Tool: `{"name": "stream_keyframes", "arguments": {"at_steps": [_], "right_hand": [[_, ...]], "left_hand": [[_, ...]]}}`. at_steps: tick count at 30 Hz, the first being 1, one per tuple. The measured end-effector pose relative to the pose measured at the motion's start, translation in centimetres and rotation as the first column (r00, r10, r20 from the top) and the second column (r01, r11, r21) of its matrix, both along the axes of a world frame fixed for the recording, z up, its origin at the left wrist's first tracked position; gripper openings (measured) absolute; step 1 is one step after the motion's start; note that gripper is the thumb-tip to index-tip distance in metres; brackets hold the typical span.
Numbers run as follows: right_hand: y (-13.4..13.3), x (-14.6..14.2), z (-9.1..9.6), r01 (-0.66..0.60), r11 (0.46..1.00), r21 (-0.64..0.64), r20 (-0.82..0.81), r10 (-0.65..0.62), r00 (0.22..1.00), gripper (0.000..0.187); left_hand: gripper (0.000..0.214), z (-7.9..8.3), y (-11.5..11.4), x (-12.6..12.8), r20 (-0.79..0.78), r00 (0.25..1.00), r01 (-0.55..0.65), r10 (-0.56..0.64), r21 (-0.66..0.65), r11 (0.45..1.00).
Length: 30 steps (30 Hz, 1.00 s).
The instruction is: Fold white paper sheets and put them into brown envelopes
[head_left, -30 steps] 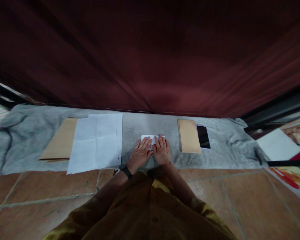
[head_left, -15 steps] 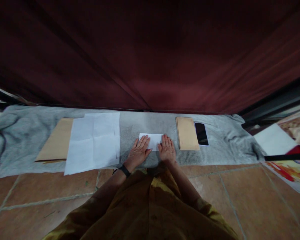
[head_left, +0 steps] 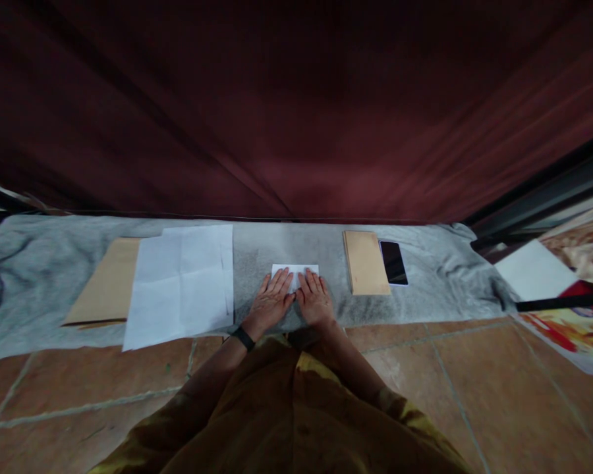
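Observation:
A small folded white sheet of paper lies on the grey cloth in front of me. My left hand rests flat on its left part, fingers stretched out and pointing away from me. On its right part lies my right hand, also flat with the fingers extended. The two thumbs nearly meet over the paper, and both hands hide much of its near side. Neither hand grips anything.
Large white sheets overlap a big brown envelope on the left. To the right, a stack of smaller brown envelopes lies beside a phone. A grey cloth covers the surface; a dark red curtain hangs behind.
My right hand has slid left across the paper, closer to my left hand. My left hand stays flat on the paper. The whole view has shifted slightly.

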State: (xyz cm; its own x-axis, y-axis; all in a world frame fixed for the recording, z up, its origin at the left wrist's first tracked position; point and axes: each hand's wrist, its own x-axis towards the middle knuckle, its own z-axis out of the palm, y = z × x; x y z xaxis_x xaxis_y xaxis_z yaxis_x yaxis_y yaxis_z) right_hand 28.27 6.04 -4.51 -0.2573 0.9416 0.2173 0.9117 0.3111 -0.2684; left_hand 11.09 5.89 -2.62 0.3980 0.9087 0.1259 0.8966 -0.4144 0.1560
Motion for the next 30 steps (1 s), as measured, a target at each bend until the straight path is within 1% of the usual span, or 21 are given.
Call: {"name": "stream_keyframes", "arguments": {"at_steps": [4, 7, 10, 13, 15, 19, 21, 23, 26, 30], "right_hand": [[-0.2, 0.9, -0.2, 0.044, 0.998, 0.046, 0.014, -0.045, 0.999, 0.055], [-0.4, 1.5, -0.2, 0.067, 0.995, 0.067, 0.020, -0.069, 0.997, 0.059], [-0.5, 1.8, -0.2, 0.073, 0.995, 0.070, 0.025, -0.075, 0.997, 0.060], [-0.5, 1.8, -0.2, 0.075, 0.995, 0.058, 0.031, -0.077, 0.997, 0.060], [-0.5, 1.7, -0.1, 0.078, 0.996, 0.049, 0.030, -0.080, 0.996, 0.061], [-0.5, 1.7, 0.0, 0.075, 0.997, 0.030, 0.026, -0.076, 0.997, 0.060], [-0.4, 1.7, 0.1, 0.072, 0.997, 0.019, 0.028, -0.072, 0.997, 0.060], [-0.4, 1.7, 0.1, 0.074, 0.997, 0.012, 0.030, -0.074, 0.997, 0.061], [-0.4, 1.7, 0.1, 0.076, 0.997, 0.010, 0.033, -0.076, 0.997, 0.062], [-0.5, 1.6, 0.1, 0.079, 0.997, 0.019, 0.023, -0.080, 0.997, 0.062]], "left_hand": [[0.060, 0.2, -0.3, 0.2, 0.015, 0.999, -0.041, 0.041, 0.006, 0.999], [0.061, 0.0, -0.6, 0.1, 0.033, 0.995, -0.093, 0.093, 0.017, 0.996], [0.060, -0.2, -0.8, -0.2, 0.042, 0.989, -0.140, 0.139, 0.022, 0.990], [0.060, 0.0, -0.9, 0.1, 0.057, 0.981, -0.189, 0.186, 0.038, 0.981], [0.059, 0.4, -1.0, 0.7, 0.068, 0.983, -0.171, 0.168, 0.050, 0.984], [0.055, 0.7, -1.5, 2.5, 0.063, 0.998, -0.012, 0.011, 0.024, 1.000], [0.055, 0.4, -1.8, 3.0, 0.054, 0.998, 0.020, -0.021, 0.006, 1.000], [0.056, 0.1, -2.1, 2.9, 0.046, 0.999, 0.011, -0.011, 0.004, 1.000], [0.060, -0.3, -2.4, 1.9, 0.043, 0.998, -0.038, 0.037, 0.019, 0.999], [0.061, -0.1, -2.6, 0.4, 0.037, 0.992, -0.118, 0.117, 0.026, 0.993]]}}
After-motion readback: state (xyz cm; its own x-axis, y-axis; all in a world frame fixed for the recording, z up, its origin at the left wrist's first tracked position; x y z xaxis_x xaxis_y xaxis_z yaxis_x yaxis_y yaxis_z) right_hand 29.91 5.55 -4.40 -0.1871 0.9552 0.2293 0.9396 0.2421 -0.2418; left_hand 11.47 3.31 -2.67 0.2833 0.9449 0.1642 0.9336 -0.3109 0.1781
